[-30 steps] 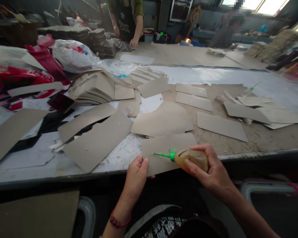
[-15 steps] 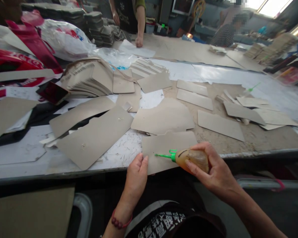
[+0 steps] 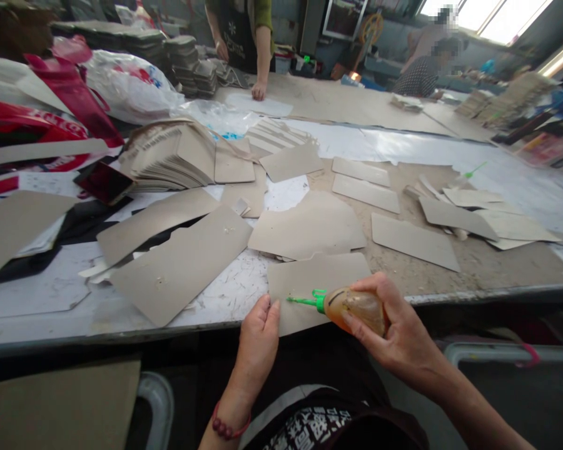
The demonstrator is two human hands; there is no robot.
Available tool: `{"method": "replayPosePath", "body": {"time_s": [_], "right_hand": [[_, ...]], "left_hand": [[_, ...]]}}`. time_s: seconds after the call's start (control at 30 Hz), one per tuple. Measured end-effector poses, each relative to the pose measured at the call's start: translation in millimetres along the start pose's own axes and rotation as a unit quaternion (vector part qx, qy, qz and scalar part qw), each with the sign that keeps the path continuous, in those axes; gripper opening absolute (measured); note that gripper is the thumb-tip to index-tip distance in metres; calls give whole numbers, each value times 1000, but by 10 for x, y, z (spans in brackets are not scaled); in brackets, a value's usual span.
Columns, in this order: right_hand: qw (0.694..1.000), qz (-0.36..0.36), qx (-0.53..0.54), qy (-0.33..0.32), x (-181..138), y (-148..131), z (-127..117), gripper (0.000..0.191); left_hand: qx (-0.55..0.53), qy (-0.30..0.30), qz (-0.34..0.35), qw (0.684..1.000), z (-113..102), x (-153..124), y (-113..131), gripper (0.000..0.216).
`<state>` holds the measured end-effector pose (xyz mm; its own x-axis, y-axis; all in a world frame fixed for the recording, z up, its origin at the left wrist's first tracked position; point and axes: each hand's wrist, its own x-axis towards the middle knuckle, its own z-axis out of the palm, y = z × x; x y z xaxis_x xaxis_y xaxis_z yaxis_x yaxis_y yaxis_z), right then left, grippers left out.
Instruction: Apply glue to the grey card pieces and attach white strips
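Fingers of right hand clamped on glue bottle | left hand fingers together, pinning cardboard sheet at table edge

A string of dark red round beads circles the left wrist; both forearms are bare, above a black garment with white print.
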<state>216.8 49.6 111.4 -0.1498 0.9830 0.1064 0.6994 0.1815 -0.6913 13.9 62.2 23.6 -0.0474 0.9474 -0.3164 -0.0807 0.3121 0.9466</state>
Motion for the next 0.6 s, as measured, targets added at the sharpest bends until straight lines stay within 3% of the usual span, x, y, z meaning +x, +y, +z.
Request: {"method": "replayPosePath", "body": {"time_s": [0.2,0.33,0.47,0.6], "right_hand": [[998,-25,-45,37,5,14,-13,24],[998,-31,-12,55,22,-3,86,24],[983,77,106,131,-5,61,52,27],[951,162,185,186,-107,268,-206,39]], "left_hand": [[-7,1,-4,1000,-1,4,4,26],[-12,2,-5,1000,-13,14,-7,30],[-19,-5,-7,1000,-8,27,0,34],[-26,-12,-23,999,-10,-31,5,43]]}}
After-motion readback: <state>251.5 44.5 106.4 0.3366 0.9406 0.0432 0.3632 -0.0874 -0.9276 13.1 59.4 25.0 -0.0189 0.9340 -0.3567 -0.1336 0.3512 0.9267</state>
